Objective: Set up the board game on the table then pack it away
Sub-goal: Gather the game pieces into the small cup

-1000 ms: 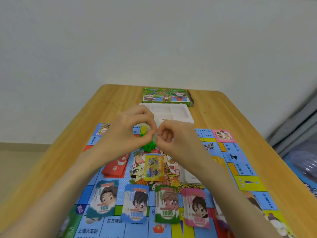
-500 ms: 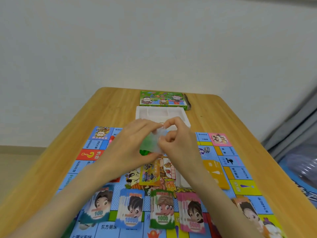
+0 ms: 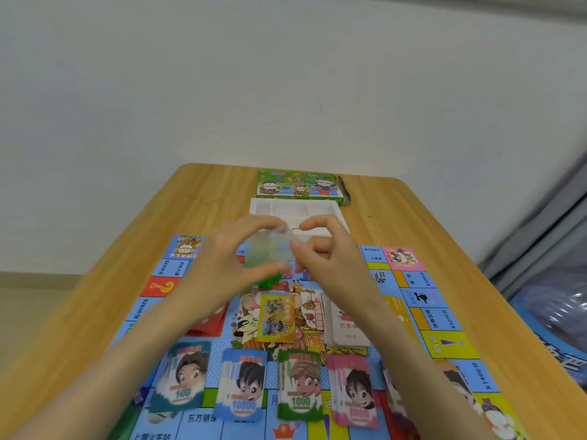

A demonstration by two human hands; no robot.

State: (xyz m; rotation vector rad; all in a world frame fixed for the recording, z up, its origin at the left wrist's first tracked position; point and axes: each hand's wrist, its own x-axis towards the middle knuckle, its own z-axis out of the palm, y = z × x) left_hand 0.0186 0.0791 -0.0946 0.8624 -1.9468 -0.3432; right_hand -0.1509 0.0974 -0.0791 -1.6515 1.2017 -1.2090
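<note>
Holding a small clear bag (image 3: 268, 250) between both hands above the game board (image 3: 444, 344), the person has drawn the hands slightly apart since half a second ago. The bag, then bunched between the fingers, now shows as a flat, pale, see-through patch. The right index finger, then pressed down against the left hand's fingers, now arches free above the bag.

The left hand (image 3: 222, 274) has its grip clenched on the bag, fingers over the top edge and thumb under the lower edge. The right hand (image 3: 333, 262) pinches the bag's right edge; blur hides which fingers meet there. The bag is off the board, in front of the white tray (image 3: 336, 214).

Under the hands a few green pieces (image 3: 268, 281) lie on the board, and a die (image 3: 380, 276) sits to the right of them. Four stacks of play money (image 3: 300, 389) are lined up along the near side. The game box (image 3: 298, 185) rests on the bench (image 3: 413, 217) behind the tray, where it was before.
</note>
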